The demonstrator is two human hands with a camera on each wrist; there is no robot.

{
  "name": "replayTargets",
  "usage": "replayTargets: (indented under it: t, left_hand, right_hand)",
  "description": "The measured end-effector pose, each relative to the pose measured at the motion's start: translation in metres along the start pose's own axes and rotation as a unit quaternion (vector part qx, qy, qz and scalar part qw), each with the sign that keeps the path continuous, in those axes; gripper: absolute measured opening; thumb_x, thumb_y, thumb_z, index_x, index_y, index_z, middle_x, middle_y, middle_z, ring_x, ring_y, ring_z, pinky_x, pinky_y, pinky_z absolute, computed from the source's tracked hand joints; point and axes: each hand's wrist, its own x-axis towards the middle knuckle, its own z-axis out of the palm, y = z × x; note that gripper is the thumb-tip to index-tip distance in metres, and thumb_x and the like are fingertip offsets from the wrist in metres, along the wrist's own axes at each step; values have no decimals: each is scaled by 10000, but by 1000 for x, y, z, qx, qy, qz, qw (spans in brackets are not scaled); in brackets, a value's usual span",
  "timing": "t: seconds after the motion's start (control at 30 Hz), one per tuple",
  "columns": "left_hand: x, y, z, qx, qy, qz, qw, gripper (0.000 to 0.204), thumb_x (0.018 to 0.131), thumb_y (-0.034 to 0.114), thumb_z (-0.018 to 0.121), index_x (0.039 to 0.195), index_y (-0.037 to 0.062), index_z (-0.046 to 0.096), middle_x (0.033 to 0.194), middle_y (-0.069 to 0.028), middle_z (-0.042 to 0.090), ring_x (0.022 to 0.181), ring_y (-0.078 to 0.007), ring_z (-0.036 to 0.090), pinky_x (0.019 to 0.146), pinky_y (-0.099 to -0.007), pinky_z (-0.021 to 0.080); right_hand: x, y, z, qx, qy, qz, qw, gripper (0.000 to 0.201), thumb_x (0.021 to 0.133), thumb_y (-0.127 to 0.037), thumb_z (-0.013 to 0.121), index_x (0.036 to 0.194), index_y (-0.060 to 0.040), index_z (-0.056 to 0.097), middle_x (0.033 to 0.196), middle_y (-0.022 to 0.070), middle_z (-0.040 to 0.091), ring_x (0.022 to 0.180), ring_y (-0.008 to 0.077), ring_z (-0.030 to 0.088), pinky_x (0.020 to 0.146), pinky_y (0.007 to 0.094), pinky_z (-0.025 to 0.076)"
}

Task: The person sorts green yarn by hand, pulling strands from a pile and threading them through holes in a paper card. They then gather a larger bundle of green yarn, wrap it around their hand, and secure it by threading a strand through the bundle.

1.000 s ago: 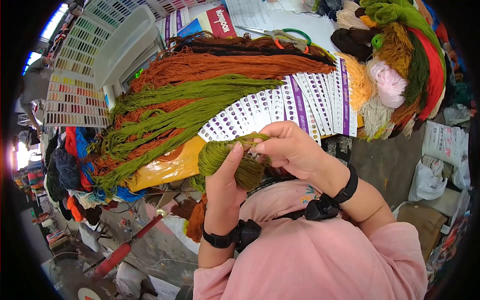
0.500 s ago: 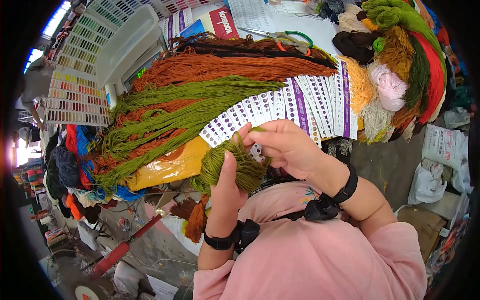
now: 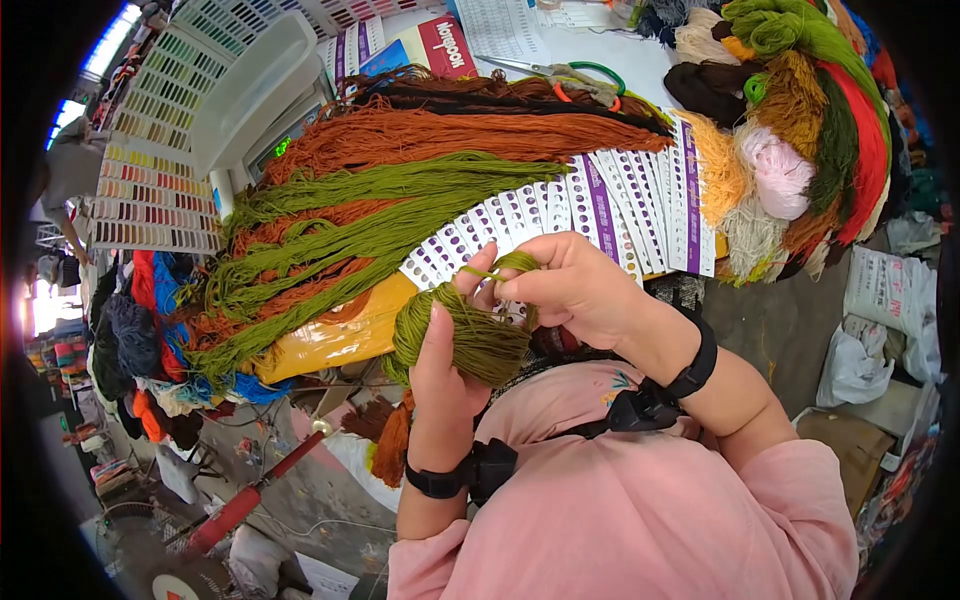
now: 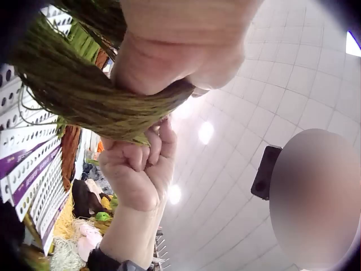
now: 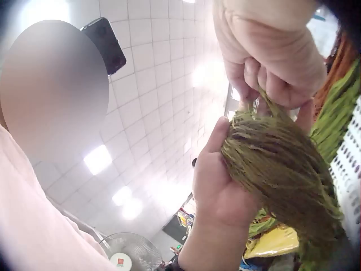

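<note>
My left hand (image 3: 445,375) grips a thick skein of olive-green yarn (image 3: 480,345), its thumb laid up along the near side. Beside the skein's upper end, my right hand (image 3: 590,295) pinches a few green strands (image 3: 518,262) that form a small loop over its fingertips. In the right wrist view the skein (image 5: 279,161) hangs over the left palm (image 5: 225,192), with the right fingers drawing at its top. From the left wrist, the yarn (image 4: 84,99) passes under the left hand (image 4: 180,51) and the right hand (image 4: 135,175) shows behind it.
Rust and green yarn hanks (image 3: 350,195) lie across the table over a yellow package (image 3: 330,335). White punched sample cards (image 3: 540,215) fan out beyond my hands. Scissors (image 3: 590,85), a scale (image 3: 260,100) and a notebook (image 3: 445,45) stand farther back. Coloured yarn (image 3: 790,150) is piled right.
My right fingers have lifted strands off the skein's top, and a small loop now shows at them. The left hand keeps its hold, shifting only slightly.
</note>
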Motion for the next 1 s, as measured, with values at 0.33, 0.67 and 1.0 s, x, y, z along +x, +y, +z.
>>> replayTargets:
  t: [0.33, 0.67, 1.0]
  left_hand:
    - [1, 1, -16, -35, -48, -10, 998, 513, 879, 360, 227, 1190, -30, 345, 1298, -141, 267, 1182, -234, 293, 949, -391, 287]
    - [1, 5, -12, -28, -62, -37, 997, 516, 881, 362, 231, 1176, -42, 357, 1300, -156, 260, 1155, -245, 327, 941, -393, 287]
    - [2, 4, -10, -67, -66, -57, 994, 518, 880, 366, 237, 1161, -48, 369, 1279, -161, 292, 1122, -268, 364, 933, -394, 297]
  right_hand:
    - [4, 7, -10, 89, -59, -11, 994, 39, 745, -67, 553, 765, -36, 566, 625, -31, 496, 475, 24, 362, 431, 173, 302]
    - [0, 7, -1, -140, -39, -35, 989, 125, 693, -46, 572, 804, 11, 587, 717, 31, 574, 591, 64, 501, 542, 198, 392]
    - [-5, -1, -8, -111, -17, 49, 992, 68, 675, 4, 556, 730, -1, 596, 659, -4, 568, 510, 10, 410, 423, 160, 296]
